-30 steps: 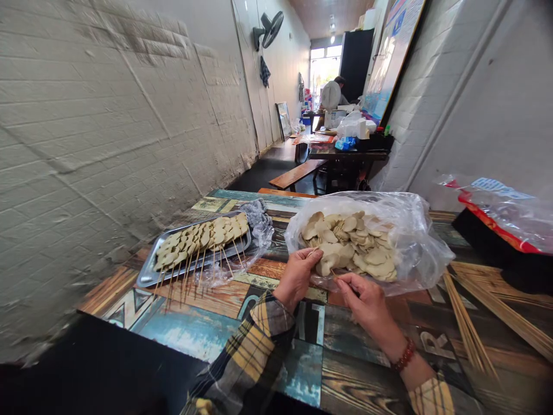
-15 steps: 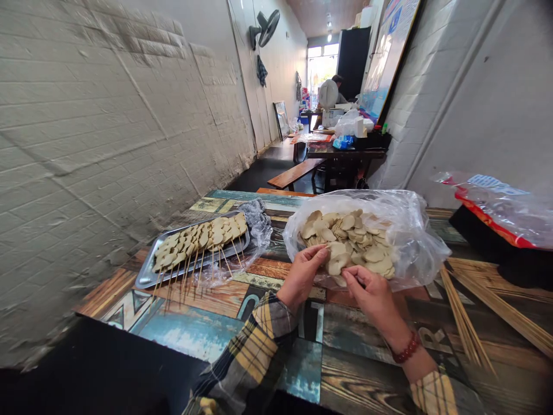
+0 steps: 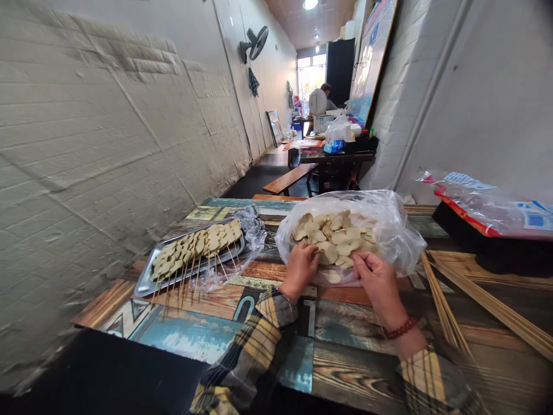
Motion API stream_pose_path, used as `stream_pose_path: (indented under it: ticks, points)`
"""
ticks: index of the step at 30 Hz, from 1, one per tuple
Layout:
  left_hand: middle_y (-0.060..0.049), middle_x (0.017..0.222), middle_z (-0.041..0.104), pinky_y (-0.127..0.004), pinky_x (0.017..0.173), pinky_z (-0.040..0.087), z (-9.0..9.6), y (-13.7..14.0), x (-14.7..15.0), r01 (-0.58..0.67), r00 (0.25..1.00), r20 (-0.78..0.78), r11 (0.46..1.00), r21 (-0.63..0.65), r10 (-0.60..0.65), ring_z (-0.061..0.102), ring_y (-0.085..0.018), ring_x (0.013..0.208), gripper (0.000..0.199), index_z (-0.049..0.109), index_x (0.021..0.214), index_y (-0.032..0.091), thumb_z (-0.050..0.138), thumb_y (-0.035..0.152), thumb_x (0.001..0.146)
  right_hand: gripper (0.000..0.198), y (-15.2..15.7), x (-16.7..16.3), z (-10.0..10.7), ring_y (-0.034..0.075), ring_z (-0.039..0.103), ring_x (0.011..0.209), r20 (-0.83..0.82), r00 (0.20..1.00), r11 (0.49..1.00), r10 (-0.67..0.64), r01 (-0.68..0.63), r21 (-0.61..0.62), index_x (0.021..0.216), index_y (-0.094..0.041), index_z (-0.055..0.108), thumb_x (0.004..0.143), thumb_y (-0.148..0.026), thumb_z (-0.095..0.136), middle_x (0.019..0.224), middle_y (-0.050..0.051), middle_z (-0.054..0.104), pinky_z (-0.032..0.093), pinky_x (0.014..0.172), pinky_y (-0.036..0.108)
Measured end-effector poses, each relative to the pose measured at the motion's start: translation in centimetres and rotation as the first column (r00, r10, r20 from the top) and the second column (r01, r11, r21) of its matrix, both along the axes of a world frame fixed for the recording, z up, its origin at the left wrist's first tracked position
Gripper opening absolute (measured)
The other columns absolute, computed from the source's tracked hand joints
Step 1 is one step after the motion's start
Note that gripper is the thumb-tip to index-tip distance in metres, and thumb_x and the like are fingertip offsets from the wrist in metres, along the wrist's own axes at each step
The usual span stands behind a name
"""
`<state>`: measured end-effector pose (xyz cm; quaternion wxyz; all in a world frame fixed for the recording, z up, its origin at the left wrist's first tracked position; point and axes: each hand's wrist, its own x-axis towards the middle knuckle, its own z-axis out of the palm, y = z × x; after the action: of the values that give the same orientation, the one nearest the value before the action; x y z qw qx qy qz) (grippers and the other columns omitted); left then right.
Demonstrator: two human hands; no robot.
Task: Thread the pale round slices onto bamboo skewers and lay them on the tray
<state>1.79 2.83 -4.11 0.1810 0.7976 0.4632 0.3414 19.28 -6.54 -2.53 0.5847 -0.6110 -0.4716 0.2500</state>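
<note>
On the worktop [image 3: 185, 334], at the bag [image 3: 400, 230], left hand [image 3: 301, 268] curled, hold unclear, right hand [image 3: 381, 283] pinching slices [image 3: 337, 235]: likely gathering; separate gently.

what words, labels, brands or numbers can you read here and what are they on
Nothing reads for certain.
Table: a big letter at its left end, "N" or "Z", cannot tell which; others only partial.
Wrapper label: too blurred.
Wall poster: too small, blurred.
Blue pack in the background: too small.

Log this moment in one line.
left hand: at pale slices; right hand: at slices; plastic bag: holds slices; tray: holds loaded skewers
</note>
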Motion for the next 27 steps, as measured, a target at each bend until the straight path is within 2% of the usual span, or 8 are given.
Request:
stream_pose_path:
  ticks: [3, 7, 10, 12, 14, 17, 21, 27]
  points:
    - [-0.009, 0.099, 0.068, -0.039, 0.092, 0.047, 0.5, -0.3, 0.5, -0.017, 0.985, -0.172, 0.998, 0.052, 0.026, 0.061, -0.026, 0.103, 0.012, 0.075, 0.093, 0.019, 0.067, 0.016, 0.085, 0.041, 0.1, 0.0, -0.3, 0.015, 0.051, 0.052, 0.023, 0.999, 0.999, 0.045, -0.045, -0.013, 0.077, -0.019, 0.067, 0.092, -0.056, 0.056, 0.055, -0.002, 0.057, 0.037, 0.052, 0.026]
    - [-0.010, 0.094, 0.065, -0.039, 0.089, 0.046, 1.0, -0.8, 1.2, -0.025, 0.979, -0.199, 0.994, 0.105, 0.046, 0.059, -0.026, 0.099, 0.011, 0.068, 0.079, 0.019, 0.064, 0.011, 0.084, 0.040, 0.1, 0.0, -0.3, 0.016, 0.052, 0.053, 0.063, 0.996, 0.998, 0.055, -0.055, -0.002, 0.078, -0.019, 0.068, 0.093, -0.054, 0.056, 0.055, -0.002, 0.058, 0.039, 0.054, 0.026]
    - [-0.007, 0.089, 0.065, -0.038, 0.088, 0.046, 1.0, -0.9, 1.3, 0.005, 0.999, -0.044, 0.996, 0.090, -0.001, 0.059, -0.024, 0.096, 0.014, 0.062, 0.073, 0.019, 0.062, 0.006, 0.079, 0.041, 0.1, 0.0, -0.3, 0.015, 0.051, 0.051, 0.050, 0.997, 0.998, 0.061, -0.061, 0.003, 0.077, -0.019, 0.068, 0.093, -0.054, 0.055, 0.054, -0.002, 0.058, 0.039, 0.053, 0.026]
    - [-0.005, 0.085, 0.066, -0.034, 0.083, 0.047, 1.1, -0.7, 1.1, 0.044, 0.985, 0.167, 0.999, -0.023, -0.040, 0.061, -0.021, 0.089, 0.014, 0.058, 0.072, 0.019, 0.064, 0.008, 0.077, 0.041, 0.1, 0.0, -0.3, 0.015, 0.052, 0.052, 0.036, 0.997, 0.998, 0.062, -0.063, 0.006, 0.078, -0.019, 0.069, 0.093, -0.055, 0.055, 0.055, -0.002, 0.059, 0.039, 0.053, 0.026]
    - [-0.001, 0.076, 0.064, -0.029, 0.072, 0.047, 1.3, -0.3, 0.4, 0.098, 0.911, 0.412, 0.976, -0.193, -0.010, 0.061, -0.017, 0.075, 0.014, 0.055, 0.071, 0.019, 0.068, 0.017, 0.077, 0.041, 0.1, -0.1, -0.1, 0.015, 0.052, 0.052, 0.013, 0.998, 0.998, 0.066, -0.066, 0.010, 0.079, -0.019, 0.069, 0.092, -0.056, 0.055, 0.054, -0.003, 0.058, 0.039, 0.053, 0.026]
    - [0.003, 0.067, 0.060, -0.026, 0.061, 0.046, 2.1, 0.2, -1.2, 0.224, 0.733, 0.670, 0.889, -0.401, 0.118, 0.059, -0.014, 0.060, 0.030, 0.053, 0.076, 0.020, 0.077, 0.038, 0.073, 0.042, 0.0, -0.5, 0.2, 0.015, 0.049, 0.050, -0.039, 0.995, 0.996, 0.093, -0.092, 0.014, 0.077, -0.020, 0.067, 0.089, -0.058, 0.056, 0.052, -0.004, 0.055, 0.037, 0.052, 0.026]
    - [0.002, 0.070, 0.065, -0.024, 0.058, 0.046, 3.2, 0.2, -3.3, 0.345, 0.600, 0.769, 0.797, -0.495, 0.218, 0.063, -0.013, 0.058, 0.047, 0.062, 0.086, 0.018, 0.087, 0.048, 0.061, 0.040, -0.3, -1.3, 0.7, 0.014, 0.048, 0.051, -0.029, 0.987, 0.987, 0.159, -0.159, -0.007, 0.070, -0.021, 0.064, 0.087, -0.056, 0.056, 0.052, -0.003, 0.054, 0.037, 0.053, 0.026]
    - [0.001, 0.069, 0.065, -0.021, 0.055, 0.037, 3.2, 0.1, -4.1, 0.348, 0.528, 0.805, 0.796, -0.495, 0.270, 0.053, -0.008, 0.058, 0.044, 0.073, 0.085, 0.015, 0.093, 0.039, 0.055, 0.037, -0.9, -2.6, 0.8, 0.013, 0.045, 0.046, -0.039, 0.950, 0.946, 0.310, -0.312, -0.090, 0.073, -0.021, 0.064, 0.087, -0.054, 0.056, 0.050, -0.004, 0.053, 0.033, 0.049, 0.026]
